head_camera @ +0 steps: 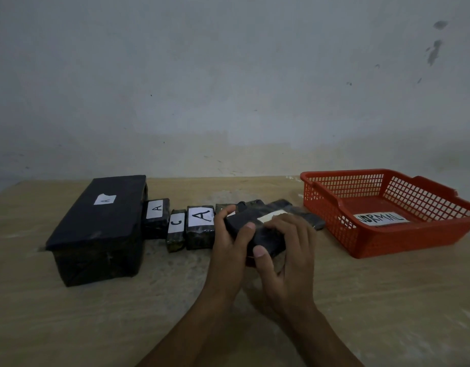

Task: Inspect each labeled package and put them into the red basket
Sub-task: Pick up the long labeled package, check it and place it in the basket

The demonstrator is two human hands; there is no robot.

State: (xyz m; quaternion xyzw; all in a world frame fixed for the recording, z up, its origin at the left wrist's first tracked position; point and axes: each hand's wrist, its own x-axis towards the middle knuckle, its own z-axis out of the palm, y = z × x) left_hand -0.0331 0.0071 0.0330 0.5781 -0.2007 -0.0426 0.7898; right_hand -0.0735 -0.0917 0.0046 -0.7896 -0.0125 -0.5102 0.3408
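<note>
My left hand [229, 242] and my right hand [286, 250] both grip one black wrapped package [265, 233] just above the table, tilted, its white label partly hidden by my fingers. To its left stands a row of black packages: one marked A [200, 226], a narrow one marked C [175, 230], another marked A [155, 217], and a large black box marked A [98, 229]. More dark packages [302, 214] lie behind the held one. The red basket [331, 226] sits at the right, holding only a label reading NORMAL.
The wooden table [122, 313] runs up to a pale wall [228, 88] at the back. Bare tabletop lies in front of my forearms and between the held package and the basket.
</note>
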